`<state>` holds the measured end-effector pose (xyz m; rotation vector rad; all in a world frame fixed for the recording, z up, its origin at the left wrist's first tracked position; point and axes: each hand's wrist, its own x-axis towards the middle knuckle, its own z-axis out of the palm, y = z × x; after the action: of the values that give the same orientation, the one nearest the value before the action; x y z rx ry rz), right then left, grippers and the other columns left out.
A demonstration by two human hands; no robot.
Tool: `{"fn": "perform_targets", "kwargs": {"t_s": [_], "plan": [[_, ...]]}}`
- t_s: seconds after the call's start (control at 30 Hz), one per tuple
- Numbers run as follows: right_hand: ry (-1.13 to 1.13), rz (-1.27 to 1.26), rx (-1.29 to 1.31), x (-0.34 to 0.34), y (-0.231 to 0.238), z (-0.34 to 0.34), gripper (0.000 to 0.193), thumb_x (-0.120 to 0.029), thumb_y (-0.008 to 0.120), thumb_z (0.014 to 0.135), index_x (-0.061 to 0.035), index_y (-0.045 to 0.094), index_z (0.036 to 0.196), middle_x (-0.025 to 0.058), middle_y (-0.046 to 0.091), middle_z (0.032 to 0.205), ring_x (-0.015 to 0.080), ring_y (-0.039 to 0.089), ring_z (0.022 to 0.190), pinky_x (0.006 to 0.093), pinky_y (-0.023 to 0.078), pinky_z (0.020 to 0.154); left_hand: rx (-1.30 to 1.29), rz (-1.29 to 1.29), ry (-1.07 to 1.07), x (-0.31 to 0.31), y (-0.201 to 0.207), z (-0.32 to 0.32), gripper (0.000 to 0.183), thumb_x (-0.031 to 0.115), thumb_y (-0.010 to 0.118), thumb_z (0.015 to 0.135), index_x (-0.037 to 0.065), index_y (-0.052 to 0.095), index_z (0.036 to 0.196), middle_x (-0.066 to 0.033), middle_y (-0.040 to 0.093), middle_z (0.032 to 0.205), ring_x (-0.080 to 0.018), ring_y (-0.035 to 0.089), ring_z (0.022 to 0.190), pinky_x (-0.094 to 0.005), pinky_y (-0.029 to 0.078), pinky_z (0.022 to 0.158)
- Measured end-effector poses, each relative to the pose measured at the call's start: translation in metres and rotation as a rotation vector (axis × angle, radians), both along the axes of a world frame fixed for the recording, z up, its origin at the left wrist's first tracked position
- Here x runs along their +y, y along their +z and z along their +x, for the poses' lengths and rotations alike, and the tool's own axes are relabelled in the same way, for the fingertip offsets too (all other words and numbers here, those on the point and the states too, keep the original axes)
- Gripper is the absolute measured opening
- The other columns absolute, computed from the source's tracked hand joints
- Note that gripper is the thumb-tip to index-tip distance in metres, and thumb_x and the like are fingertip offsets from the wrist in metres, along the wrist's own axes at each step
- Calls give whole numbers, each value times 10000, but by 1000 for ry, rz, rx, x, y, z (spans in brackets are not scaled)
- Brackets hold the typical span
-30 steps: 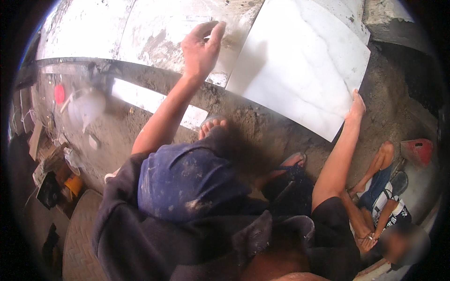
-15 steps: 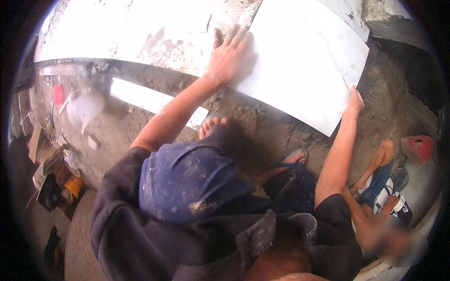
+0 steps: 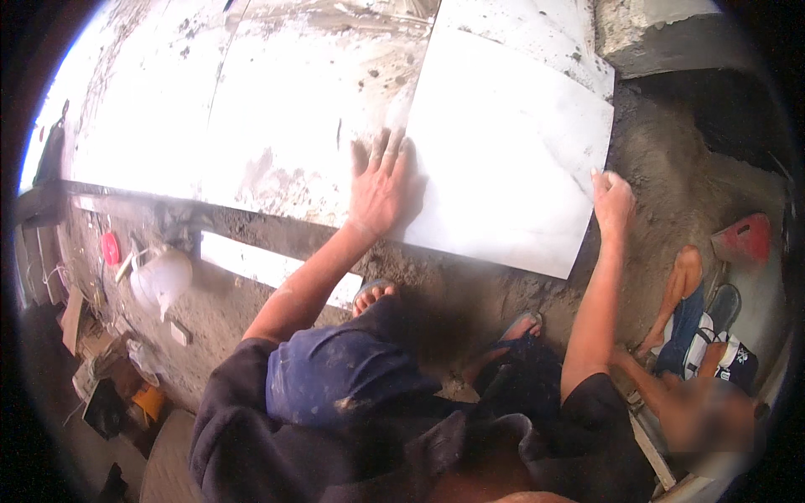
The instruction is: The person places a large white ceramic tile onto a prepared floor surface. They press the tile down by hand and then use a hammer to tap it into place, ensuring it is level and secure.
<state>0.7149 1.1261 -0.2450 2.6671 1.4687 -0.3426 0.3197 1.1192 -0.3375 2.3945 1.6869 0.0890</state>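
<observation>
A large white marbled floor tile [image 3: 495,159] lies at the right end of a row of tiles smeared with grey dirt. My left hand [image 3: 379,193] rests flat with fingers apart, over the seam between this tile and its dirty neighbour [image 3: 285,126]. At the marbled tile's right edge, my right hand [image 3: 613,201] is curled, its fingertips pinching the rim. The tile's near edge runs roughly in line with the row. Its underside is hidden.
Loose grey mortar or sand covers the ground. A narrow white tile strip [image 3: 251,260] lies near my foot. Left are a whitish container [image 3: 162,278] and a red round object [image 3: 110,248]. Another person sits at right, near a red object [image 3: 743,239]. A concrete block [image 3: 662,38] stands far right.
The marbled tile has turned, its near edge now closer in line with the row. Both hands stay at it; the right fingers are more curled. The whole view has shifted, too.
</observation>
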Motion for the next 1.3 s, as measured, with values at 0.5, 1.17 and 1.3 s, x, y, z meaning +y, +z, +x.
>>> {"fn": "perform_targets", "kwargs": {"t_s": [0.5, 1.17, 1.3], "plan": [[707, 558, -49, 178, -116, -184, 849, -647, 462, 981, 36, 433, 1484, 212, 375, 1585, 397, 277, 1499, 673, 161, 1177, -155, 3, 38, 37, -2, 28, 817, 549, 485, 979, -55, 353, 1512, -220, 242, 1639, -441, 164, 1533, -687, 34, 1200], [713, 700, 123, 182, -70, -228, 786, -573, 464, 999, 10, 398, 1522, 183, 354, 1602, 350, 252, 1520, 675, 110, 1196, -111, -30, 28, 42, 1, 22, 898, 610, 480, 968, -80, 321, 1520, -257, 235, 1634, -477, 153, 1524, -683, 20, 1191], [667, 660, 78, 186, -128, -224, 733, -543, 489, 1000, 4, 449, 1486, 152, 404, 1577, 334, 299, 1495, 672, 148, 1184, -111, 29, -15, 48, 3, 29, 936, 646, 525, 941, -88, 369, 1499, -224, 281, 1636, -423, 169, 1540, -679, 30, 1196]]}}
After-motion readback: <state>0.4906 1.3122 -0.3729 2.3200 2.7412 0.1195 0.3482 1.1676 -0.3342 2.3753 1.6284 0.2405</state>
